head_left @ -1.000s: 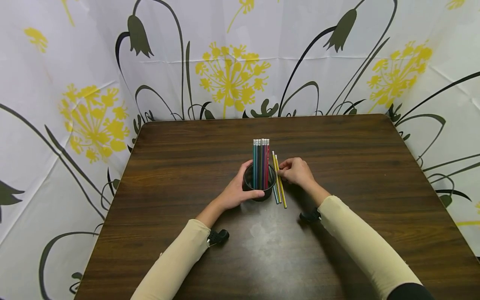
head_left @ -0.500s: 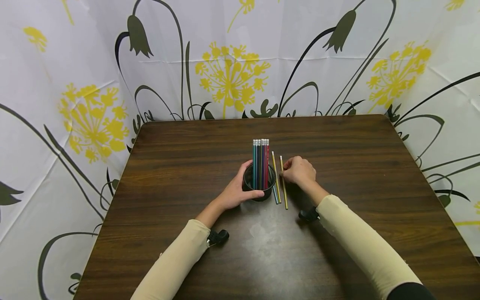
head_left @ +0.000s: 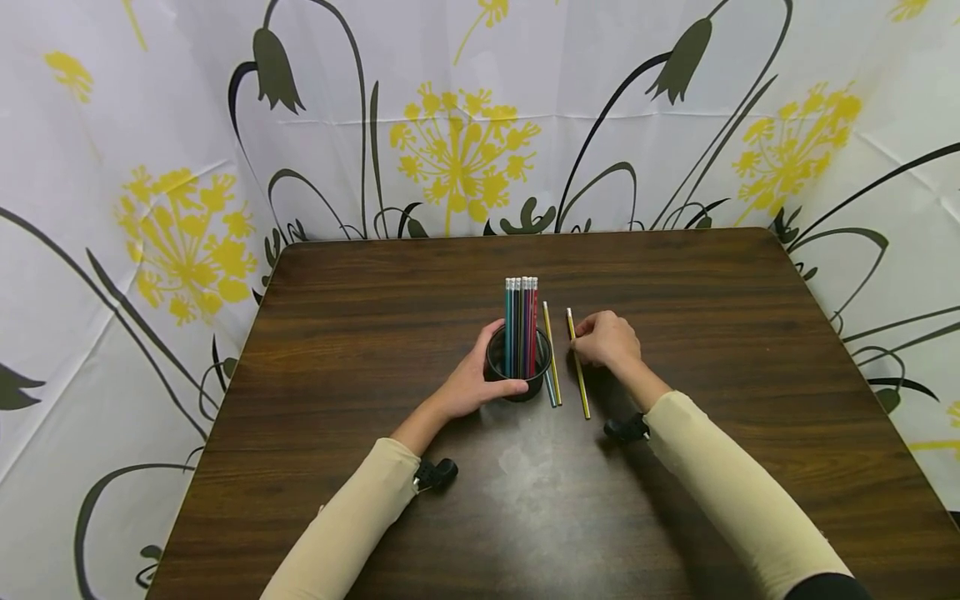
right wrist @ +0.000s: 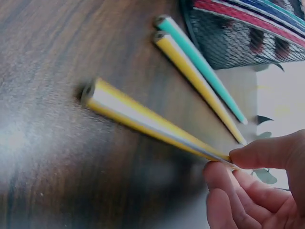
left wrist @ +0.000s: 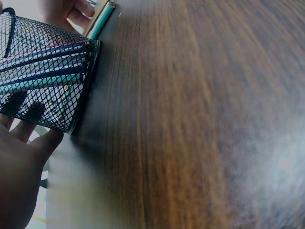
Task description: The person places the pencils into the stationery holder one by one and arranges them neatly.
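Note:
A black mesh pencil cup (head_left: 517, 390) stands on the table with several pencils (head_left: 521, 329) upright in it, their white eraser ends up. My left hand (head_left: 472, 383) grips the cup from its left side, thumb in front; the left wrist view shows the mesh wall (left wrist: 47, 71) close up. Between thumb and fingers my right hand (head_left: 609, 342) pinches a yellow pencil (head_left: 581, 383), to the right of the cup. Another yellow pencil (right wrist: 200, 86) and a teal pencil (right wrist: 205, 67) lie side by side next to the cup.
The dark wood table (head_left: 375, 317) reaches back to a white curtain (head_left: 570, 67) printed with flowers. Small black wrist cameras sit at both cuffs, the left camera (head_left: 437, 475) and the right camera (head_left: 626, 428), just above the tabletop.
My right hand has drawn one yellow pencil rightward, away from the other loose pencils, opening a gap between them. The left hand and the cup have stayed in place.

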`<state>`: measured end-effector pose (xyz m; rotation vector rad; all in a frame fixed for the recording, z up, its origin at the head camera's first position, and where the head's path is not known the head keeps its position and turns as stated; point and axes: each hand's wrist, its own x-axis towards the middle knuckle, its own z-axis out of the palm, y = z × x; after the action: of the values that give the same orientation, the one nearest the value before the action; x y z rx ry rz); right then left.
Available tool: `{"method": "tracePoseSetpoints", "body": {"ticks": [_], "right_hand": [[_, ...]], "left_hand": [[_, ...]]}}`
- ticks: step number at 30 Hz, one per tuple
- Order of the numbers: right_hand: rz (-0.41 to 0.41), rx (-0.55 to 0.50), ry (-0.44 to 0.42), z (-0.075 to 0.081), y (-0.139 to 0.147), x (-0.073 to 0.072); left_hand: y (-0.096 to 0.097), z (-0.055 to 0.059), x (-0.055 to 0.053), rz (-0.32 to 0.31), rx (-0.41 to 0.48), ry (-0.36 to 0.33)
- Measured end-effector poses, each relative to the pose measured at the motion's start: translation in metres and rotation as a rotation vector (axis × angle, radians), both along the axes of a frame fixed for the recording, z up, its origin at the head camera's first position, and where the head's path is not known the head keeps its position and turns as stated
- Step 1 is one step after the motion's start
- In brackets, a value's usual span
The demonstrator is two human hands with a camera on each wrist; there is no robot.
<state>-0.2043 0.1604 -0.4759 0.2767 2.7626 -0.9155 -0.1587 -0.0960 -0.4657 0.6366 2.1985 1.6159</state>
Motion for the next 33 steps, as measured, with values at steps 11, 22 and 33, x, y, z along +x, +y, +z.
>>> {"method": "tracePoseSetpoints", "body": {"ticks": [11,22,33], "right_hand": [[-0.054,-0.274,0.197,0.032,0.011,0.008],[-0.151,-0.783,0.498,0.077,-0.002,0.036],[0.057,-0.705,0.77,0.075,-0.036,0.051]], "left_hand": [[0.0,-0.002,-0.001,0.0,0.012,0.004],[0.0,0.001,0.001,-0.008,0.01,0.009],[0.0,0.003,0.0,-0.018,0.027,-0.002]]}}
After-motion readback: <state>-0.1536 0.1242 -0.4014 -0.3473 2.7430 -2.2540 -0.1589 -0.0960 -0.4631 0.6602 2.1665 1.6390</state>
